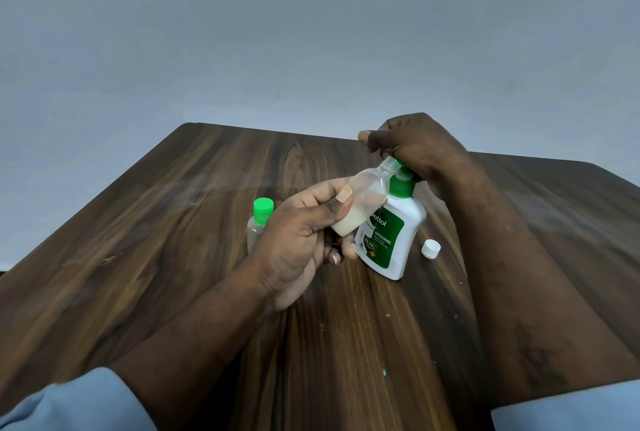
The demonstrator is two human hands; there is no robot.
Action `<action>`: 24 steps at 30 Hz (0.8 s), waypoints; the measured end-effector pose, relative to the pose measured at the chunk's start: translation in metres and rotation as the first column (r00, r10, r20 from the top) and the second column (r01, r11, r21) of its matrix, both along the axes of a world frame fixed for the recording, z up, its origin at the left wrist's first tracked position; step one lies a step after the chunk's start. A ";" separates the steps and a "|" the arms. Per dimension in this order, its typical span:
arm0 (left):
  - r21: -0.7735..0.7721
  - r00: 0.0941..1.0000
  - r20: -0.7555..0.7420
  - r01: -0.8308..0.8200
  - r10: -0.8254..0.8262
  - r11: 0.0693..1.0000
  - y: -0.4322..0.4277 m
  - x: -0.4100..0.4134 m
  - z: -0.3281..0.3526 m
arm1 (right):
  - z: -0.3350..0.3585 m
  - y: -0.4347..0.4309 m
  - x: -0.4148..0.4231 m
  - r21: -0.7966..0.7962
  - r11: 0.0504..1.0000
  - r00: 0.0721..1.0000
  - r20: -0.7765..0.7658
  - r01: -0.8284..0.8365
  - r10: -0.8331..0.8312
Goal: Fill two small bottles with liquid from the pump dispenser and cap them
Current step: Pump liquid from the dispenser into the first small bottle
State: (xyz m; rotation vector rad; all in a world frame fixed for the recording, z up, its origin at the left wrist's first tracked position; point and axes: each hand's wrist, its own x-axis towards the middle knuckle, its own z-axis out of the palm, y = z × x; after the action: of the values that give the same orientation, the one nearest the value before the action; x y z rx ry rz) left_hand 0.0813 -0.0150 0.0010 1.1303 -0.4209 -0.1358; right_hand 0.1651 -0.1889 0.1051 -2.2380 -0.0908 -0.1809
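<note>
left hand [298,240] grips the tilted small bottle [360,202] at the pump dispenser [391,233] nozzle, right hand [419,146] curled over the pump.

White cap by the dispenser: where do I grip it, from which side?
Pinch the white cap across its round side wall, coming from above and the right. It lies on the table apart from the dispenser on its left, so fingers fit either side. The right hand, on the dispenser, is nearest.

Dark wood-grain desk [207,292] carries: white plastic pump dispenser [398,240] under right grip [415,146]; clear green-capped bottle [258,222] behind left grip [301,240]; small white cap [431,248] right of it.
</note>
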 end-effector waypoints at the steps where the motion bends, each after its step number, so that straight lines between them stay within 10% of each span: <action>1: -0.001 1.000 -0.001 0.001 -0.001 1.000 0.000 0.000 0.000 | 0.001 0.000 0.000 -0.006 1.000 1.000 0.005 0.000 0.000; 24: 0.012 1.000 0.005 0.009 -0.009 1.000 0.000 -0.002 0.001 | 0.004 0.004 -0.007 -0.031 0.999 1.000 -0.015 -0.016 0.016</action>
State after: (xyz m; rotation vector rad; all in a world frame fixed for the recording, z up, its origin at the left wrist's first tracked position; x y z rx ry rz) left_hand 0.0795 -0.0150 0.0022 1.1411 -0.4301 -0.1440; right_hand 0.1585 -0.1850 0.1093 -2.2686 -0.1043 -0.1559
